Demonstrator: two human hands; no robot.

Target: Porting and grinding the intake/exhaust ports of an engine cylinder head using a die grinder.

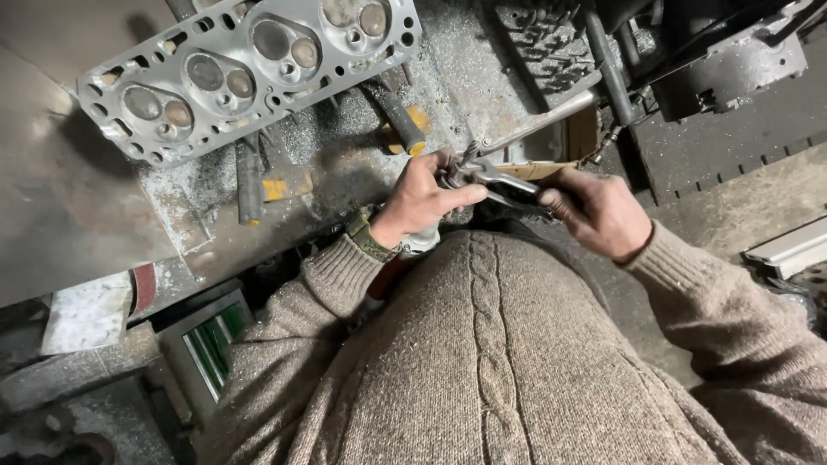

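Gritty tabletop [345, 164], filings everywhere, cylinder head [250, 69] untouched at rear. Our left hand [419, 202] pinches a small part against pliers [500, 181], gripped closed by our right hand [603, 211]; we judge work mid-way.

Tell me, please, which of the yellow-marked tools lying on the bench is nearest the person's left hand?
The dark-handled tool with the yellow tip, lying just beyond the left hand; the other tool lies farther left, under the cylinder head.
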